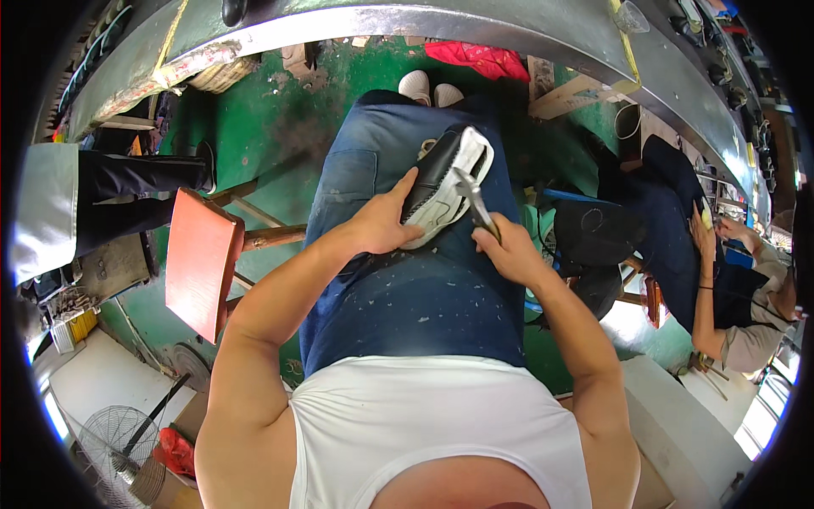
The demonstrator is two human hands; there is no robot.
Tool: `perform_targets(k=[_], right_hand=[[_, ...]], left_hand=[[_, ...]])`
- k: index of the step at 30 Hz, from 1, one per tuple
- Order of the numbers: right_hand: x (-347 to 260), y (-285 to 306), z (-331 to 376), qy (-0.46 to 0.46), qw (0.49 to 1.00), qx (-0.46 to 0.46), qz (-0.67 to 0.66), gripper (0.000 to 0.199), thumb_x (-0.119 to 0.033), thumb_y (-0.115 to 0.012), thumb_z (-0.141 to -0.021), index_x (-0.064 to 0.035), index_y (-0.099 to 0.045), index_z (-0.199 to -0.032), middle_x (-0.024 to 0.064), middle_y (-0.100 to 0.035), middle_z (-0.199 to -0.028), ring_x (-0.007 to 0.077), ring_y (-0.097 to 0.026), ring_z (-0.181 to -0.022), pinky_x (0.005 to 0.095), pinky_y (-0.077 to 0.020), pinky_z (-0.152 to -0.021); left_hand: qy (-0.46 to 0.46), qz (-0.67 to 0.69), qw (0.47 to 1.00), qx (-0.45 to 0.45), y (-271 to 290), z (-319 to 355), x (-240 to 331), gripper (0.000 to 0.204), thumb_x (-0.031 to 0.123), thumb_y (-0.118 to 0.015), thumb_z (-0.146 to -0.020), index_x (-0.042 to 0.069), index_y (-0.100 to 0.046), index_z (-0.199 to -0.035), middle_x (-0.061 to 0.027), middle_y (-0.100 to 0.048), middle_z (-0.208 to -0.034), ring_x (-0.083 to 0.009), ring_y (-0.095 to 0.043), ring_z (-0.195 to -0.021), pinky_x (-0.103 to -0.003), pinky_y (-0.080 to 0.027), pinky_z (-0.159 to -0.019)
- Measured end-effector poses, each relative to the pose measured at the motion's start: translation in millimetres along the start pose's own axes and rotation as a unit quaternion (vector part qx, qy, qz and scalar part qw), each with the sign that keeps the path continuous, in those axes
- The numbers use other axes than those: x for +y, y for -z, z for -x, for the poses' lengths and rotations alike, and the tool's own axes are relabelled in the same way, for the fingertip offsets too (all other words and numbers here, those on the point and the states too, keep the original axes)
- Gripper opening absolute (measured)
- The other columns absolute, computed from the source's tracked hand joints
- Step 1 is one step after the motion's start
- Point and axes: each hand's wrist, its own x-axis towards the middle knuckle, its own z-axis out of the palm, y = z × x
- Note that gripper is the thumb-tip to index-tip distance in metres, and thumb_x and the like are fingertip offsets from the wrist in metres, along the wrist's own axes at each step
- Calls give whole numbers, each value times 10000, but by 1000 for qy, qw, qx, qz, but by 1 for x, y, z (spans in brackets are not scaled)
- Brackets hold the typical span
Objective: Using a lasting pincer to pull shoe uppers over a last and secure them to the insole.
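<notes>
On my lap rests a black shoe upper, tilted with its pale, open underside turned toward my right. My left hand grips it from the left, with the thumb near its lower end and the fingers along the black leather side. In my right hand is a metal tool that looks like pincers, held by its dark handle. Its metal head lies against or just over the white edge of the shoe; I cannot tell whether it touches.
A metal-edged workbench curves across the far side. To my left stands a reddish wooden stool, with another person's dark-trousered legs beyond. At right a seated co-worker works. A fan stands at lower left.
</notes>
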Motion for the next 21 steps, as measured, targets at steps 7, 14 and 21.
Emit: perform_targets(k=[7, 14, 21], right_hand=[[45, -38, 28, 38, 945, 213, -246, 366, -192, -597, -975, -5, -514, -1278, 41, -638, -917, 100, -584, -739, 267, -490, -673], [36, -24, 24, 42, 972, 175, -152, 295, -179, -554, -996, 12, -538, -1221, 67, -645, -906, 123, -605, -733, 282, -495, -687], [-13, 14, 35, 19, 999, 36, 19, 387, -152, -591, -947, 48, -525, -1272, 207, -664, -1067, 387, -653, -997, 413, -508, -883]], left_hand=[[-207, 85, 942, 250, 54, -1, 40, 630, 16, -806, -769, 21, -505, -1322, -147, -678, -1139, -172, -655, -1013, -328, -537, -899], [-137, 69, 965, 211, 46, -94, 52, 595, 421, -778, -846, -50, -640, -1182, -185, -717, -1066, -301, -697, -929, -362, -545, -849], [-77, 121, 982, 123, -20, -38, -4, 395, 183, -675, -922, -28, -633, -1253, -182, -719, -1025, -223, -697, -876, -345, -540, -797]])
